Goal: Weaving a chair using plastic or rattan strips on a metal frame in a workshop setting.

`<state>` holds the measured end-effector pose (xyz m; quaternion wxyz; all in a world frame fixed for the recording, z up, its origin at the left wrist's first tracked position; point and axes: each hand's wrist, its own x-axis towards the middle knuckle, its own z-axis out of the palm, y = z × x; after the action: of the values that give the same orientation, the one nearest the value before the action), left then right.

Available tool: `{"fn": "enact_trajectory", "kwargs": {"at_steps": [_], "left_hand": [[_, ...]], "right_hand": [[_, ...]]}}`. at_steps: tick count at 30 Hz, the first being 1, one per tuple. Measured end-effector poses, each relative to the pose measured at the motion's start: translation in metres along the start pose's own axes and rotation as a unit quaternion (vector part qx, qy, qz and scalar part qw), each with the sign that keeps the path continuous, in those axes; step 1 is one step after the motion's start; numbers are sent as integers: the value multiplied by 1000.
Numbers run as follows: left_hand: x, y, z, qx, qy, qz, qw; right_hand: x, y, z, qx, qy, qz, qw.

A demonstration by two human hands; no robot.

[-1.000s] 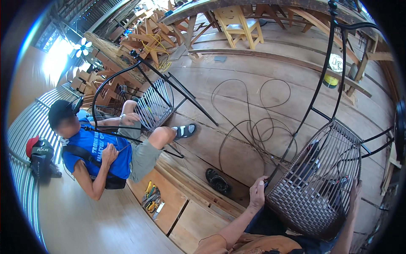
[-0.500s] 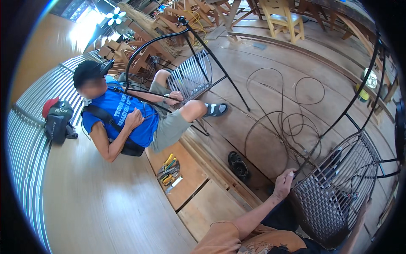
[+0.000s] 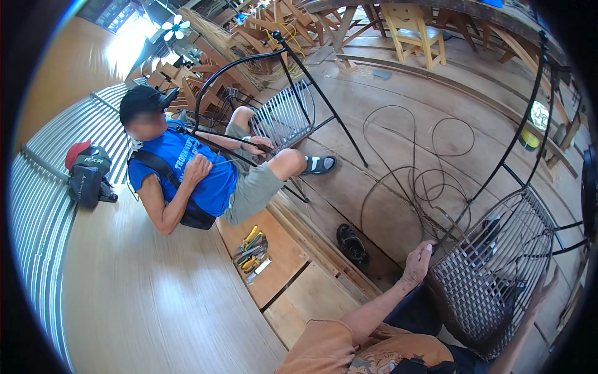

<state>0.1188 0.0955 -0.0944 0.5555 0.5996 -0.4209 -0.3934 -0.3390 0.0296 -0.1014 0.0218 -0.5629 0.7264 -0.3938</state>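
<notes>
A dark metal chair frame (image 3: 509,153) stands in front of me at the right, its seat tilted. The woven seat (image 3: 476,283) shows a tight brown weave on its near side and open parallel strands toward its far side. My left hand (image 3: 418,264) is closed on a brown weaving strand (image 3: 443,239) beside the seat's left edge. My right hand (image 3: 548,283) is at the seat's right side; its fingers are hidden, so I cannot tell what they hold.
Loose coils of strand (image 3: 416,181) lie on the floor. A co-worker (image 3: 187,168) sits at the left, working on another chair frame (image 3: 300,75). Pliers and other hand tools (image 3: 251,249) rest on the wooden bench (image 3: 156,293). A black shoe (image 3: 352,244) is near the bench's edge.
My left hand stays closed on the strand near the seat edge, almost unmoved. The view has shifted slightly. The co-worker leans a little to the right.
</notes>
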Motion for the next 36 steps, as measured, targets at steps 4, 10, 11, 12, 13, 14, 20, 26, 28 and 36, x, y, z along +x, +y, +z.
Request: {"fn": "enact_trajectory", "kwargs": {"at_steps": [4, 10, 11, 12, 13, 14, 20, 26, 28, 36], "left_hand": [[1, -7, -1, 2, 22, -11, 1000], [3, 1, 0, 0, 20, -12, 1000], [2, -1, 2, -15, 16, -10, 1000], [2, -2, 2, -15, 15, -12, 1000], [1, -3, 1, -12, 17, -7, 1000], [1, -3, 1, -10, 19, -2, 1000], [3, -2, 0, -7, 2, -3, 1000], [2, 5, -2, -9, -6, 7, 1000], [2, 7, -2, -4, -5, 9, 1000], [2, 4, -3, 3, 9, 22, 1000]], "right_hand": [[-9, -148, -6, 657, -190, 174, 709], [-46, -208, 47, 735, -202, 233, 604], [-53, -212, 53, 712, -194, 253, 626], [-60, -205, 63, 697, -190, 267, 638], [-63, -202, 68, 682, -186, 281, 649], [-60, -196, 65, 700, -191, 276, 630], [-56, -201, 68, 643, -194, 312, 672], [-56, -197, 67, 643, -223, 288, 674], [-56, -199, 68, 645, -228, 280, 673], [-56, -205, 66, 647, -245, 265, 672]]}}
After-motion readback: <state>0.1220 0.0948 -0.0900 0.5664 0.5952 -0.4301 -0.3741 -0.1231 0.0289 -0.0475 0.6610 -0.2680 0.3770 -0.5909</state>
